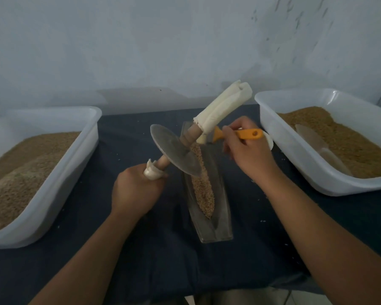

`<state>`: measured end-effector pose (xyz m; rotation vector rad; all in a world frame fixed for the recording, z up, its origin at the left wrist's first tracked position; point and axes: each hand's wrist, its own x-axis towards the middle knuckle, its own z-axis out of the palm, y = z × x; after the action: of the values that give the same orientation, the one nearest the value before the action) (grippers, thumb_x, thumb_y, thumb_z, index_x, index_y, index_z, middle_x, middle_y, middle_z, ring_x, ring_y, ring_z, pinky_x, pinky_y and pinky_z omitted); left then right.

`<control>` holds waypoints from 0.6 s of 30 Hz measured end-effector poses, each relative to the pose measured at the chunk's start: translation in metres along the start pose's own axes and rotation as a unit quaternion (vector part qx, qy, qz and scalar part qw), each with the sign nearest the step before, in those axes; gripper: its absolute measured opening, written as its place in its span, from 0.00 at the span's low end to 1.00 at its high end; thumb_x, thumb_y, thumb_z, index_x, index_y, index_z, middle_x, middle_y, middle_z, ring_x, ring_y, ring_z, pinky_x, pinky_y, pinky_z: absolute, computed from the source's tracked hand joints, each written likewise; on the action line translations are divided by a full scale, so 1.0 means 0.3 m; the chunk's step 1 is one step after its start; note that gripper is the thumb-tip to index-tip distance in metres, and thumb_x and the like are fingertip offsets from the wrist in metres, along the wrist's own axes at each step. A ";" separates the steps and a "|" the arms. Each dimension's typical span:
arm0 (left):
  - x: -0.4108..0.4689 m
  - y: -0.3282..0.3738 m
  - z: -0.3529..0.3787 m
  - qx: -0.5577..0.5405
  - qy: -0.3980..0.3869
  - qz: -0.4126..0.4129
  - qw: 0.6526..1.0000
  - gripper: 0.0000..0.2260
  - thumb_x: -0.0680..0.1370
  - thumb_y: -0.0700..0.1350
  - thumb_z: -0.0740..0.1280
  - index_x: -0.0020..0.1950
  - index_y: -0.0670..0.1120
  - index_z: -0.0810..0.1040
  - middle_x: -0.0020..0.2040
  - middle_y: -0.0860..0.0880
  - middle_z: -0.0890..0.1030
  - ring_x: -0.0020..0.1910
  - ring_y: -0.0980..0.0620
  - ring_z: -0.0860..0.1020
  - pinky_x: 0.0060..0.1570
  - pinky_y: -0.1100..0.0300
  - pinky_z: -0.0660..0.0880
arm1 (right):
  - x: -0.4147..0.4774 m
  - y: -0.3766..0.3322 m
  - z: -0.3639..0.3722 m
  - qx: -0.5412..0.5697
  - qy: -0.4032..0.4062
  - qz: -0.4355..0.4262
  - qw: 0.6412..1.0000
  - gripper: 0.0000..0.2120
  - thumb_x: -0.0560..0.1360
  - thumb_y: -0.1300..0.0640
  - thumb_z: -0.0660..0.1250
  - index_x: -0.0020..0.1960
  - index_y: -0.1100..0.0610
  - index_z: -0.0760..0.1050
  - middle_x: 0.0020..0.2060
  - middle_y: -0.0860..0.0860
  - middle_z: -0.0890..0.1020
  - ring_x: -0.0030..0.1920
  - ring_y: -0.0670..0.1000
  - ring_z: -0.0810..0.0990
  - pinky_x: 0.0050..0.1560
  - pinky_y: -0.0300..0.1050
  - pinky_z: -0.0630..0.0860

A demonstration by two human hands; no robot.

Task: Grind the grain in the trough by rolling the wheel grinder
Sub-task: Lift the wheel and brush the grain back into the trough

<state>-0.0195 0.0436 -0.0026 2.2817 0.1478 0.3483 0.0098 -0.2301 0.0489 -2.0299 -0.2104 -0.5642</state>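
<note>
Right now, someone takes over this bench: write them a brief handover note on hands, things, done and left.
Left hand grips the grinder's near handle; the wheel leans, its edge in the trough.
Right hand holds an orange tool by the trough's far end.
Grain lies along the trough; how fine, cannot tell.
Grain tubs stand left and right.
Done: trough loaded.
Left: probably set the tool down, take the far handle, roll.
</note>
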 end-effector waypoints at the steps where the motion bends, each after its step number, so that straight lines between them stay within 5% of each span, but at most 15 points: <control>1: 0.000 -0.001 -0.001 0.002 0.002 0.000 1.000 0.06 0.72 0.61 0.73 0.41 0.63 0.79 0.35 0.64 0.81 0.34 0.61 0.79 0.32 0.58 0.70 | 0.014 0.003 0.029 -0.019 -0.021 0.003 1.000 0.08 0.84 0.48 0.65 0.50 0.51 0.74 0.37 0.47 0.83 0.37 0.44 0.82 0.37 0.40 0.75; 7: 0.005 -0.006 -0.005 -0.003 0.006 0.001 1.000 0.06 0.72 0.61 0.73 0.41 0.63 0.79 0.34 0.63 0.81 0.32 0.59 0.79 0.32 0.58 0.69 | 0.039 0.022 0.078 -0.168 -0.158 0.000 0.973 0.11 0.85 0.44 0.62 0.48 0.49 0.71 0.38 0.47 0.79 0.39 0.45 0.78 0.39 0.48 0.72; 12: 0.006 -0.005 -0.007 -0.009 0.005 -0.006 1.000 0.05 0.72 0.60 0.73 0.41 0.63 0.80 0.34 0.62 0.81 0.31 0.59 0.79 0.32 0.58 0.69 | 0.066 -0.005 0.035 -0.114 -0.080 -0.047 0.989 0.12 0.84 0.42 0.63 0.49 0.49 0.74 0.38 0.45 0.80 0.41 0.42 0.80 0.34 0.35 0.69; 15: 0.008 -0.004 -0.009 -0.021 0.005 -0.014 1.000 0.05 0.72 0.59 0.74 0.42 0.62 0.80 0.34 0.61 0.81 0.33 0.61 0.79 0.32 0.58 0.70 | 0.097 -0.017 0.064 -0.135 -0.130 -0.031 0.982 0.12 0.85 0.45 0.62 0.58 0.53 0.75 0.44 0.47 0.82 0.44 0.46 0.81 0.42 0.49 0.78; 18: 0.012 -0.008 -0.012 -0.021 0.007 -0.017 1.000 0.06 0.71 0.61 0.73 0.41 0.62 0.80 0.33 0.61 0.81 0.32 0.60 0.79 0.32 0.58 0.70 | 0.099 0.000 0.073 -0.197 -0.198 -0.024 0.960 0.11 0.86 0.44 0.60 0.54 0.51 0.74 0.41 0.48 0.82 0.42 0.48 0.80 0.40 0.51 0.75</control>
<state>-0.0173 0.0485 -0.0013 2.2328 0.1849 0.3464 0.0426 -0.2137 0.0539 -2.5236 -0.4127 -0.2306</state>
